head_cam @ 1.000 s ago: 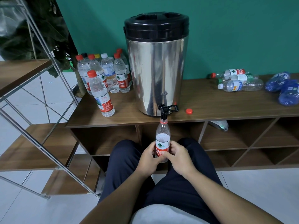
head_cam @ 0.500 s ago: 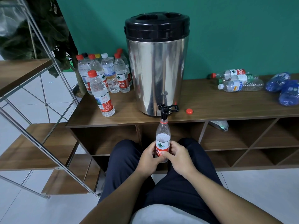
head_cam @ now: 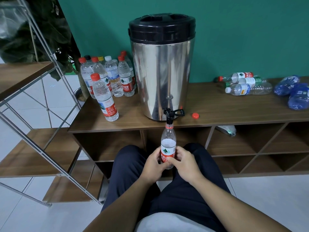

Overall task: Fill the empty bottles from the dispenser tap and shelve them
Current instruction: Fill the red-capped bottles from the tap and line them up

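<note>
Held upright below the bench [head_cam: 217, 113] edge: a clear bottle [head_cam: 168, 144] with a red label, gripped low on its body from both sides, left hand [head_cam: 154, 162] curled round the left side, right hand [head_cam: 184, 164] curled round the right, fingers overlapping at the front. Long axis near vertical, open neck up, right under the black tap [head_cam: 169, 117] of the steel dispenser [head_cam: 161, 72]. Partly filled, water level near the label top. Lying on the bench right of the tap, a loose red cap [head_cam: 195, 115]. Standing left of the dispenser, capped bottles [head_cam: 107, 81]; lying on their sides at far right, empty bottles [head_cam: 244, 85].
</note>
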`<state>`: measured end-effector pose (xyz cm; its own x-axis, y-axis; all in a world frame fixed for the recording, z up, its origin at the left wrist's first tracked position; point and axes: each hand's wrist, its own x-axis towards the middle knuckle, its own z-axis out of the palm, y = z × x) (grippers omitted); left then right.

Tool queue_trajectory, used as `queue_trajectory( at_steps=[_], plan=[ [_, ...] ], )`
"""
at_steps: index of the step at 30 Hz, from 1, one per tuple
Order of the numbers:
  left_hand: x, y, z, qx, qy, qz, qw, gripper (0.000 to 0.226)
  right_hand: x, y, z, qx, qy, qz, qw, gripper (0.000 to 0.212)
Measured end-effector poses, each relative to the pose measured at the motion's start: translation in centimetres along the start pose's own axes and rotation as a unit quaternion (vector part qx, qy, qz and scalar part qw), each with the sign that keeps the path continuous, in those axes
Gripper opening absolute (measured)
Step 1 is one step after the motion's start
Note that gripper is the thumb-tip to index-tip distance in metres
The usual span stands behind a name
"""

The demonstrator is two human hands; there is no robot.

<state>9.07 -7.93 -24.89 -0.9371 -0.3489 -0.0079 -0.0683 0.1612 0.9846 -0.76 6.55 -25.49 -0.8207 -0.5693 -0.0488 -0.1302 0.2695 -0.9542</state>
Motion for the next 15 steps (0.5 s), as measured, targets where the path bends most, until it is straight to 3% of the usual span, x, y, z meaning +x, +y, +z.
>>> queue_trajectory(
  at_steps=[15],
  plan=[
    [0.08, -0.17, 0.05, 0.010, -0.003, -0.008, 1.000, 0.060, -0.17, -0.24, -0.04, 0.004, 0.002, -0.001, 1.000, 0.050]
  ],
)
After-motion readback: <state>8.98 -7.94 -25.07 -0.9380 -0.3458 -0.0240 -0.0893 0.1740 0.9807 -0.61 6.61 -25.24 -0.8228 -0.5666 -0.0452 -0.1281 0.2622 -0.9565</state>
